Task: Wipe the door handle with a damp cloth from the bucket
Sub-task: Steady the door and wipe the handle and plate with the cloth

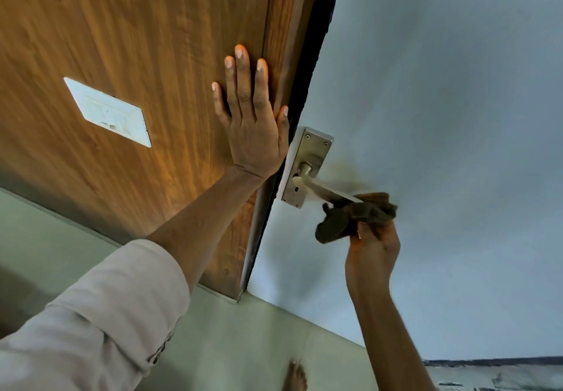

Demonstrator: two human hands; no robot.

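Observation:
A silver lever door handle (316, 189) on a metal backplate (313, 150) is fixed to the pale blue-grey door (441, 116). My right hand (373, 249) grips a dark brown cloth (350, 218), bunched and pressed against the outer end of the lever from below. My left hand (249, 113) lies flat with fingers spread on the wood-grain panel (137, 40) just left of the door's dark edge. The lever's tip is hidden by the cloth. No bucket is in view.
A white switch plate (108, 111) is set into the wood panel at left. A brownish smudge (350, 174) marks the door beside the handle. A pale green floor (243, 345) lies below, with a bare foot (295, 377) at the bottom edge.

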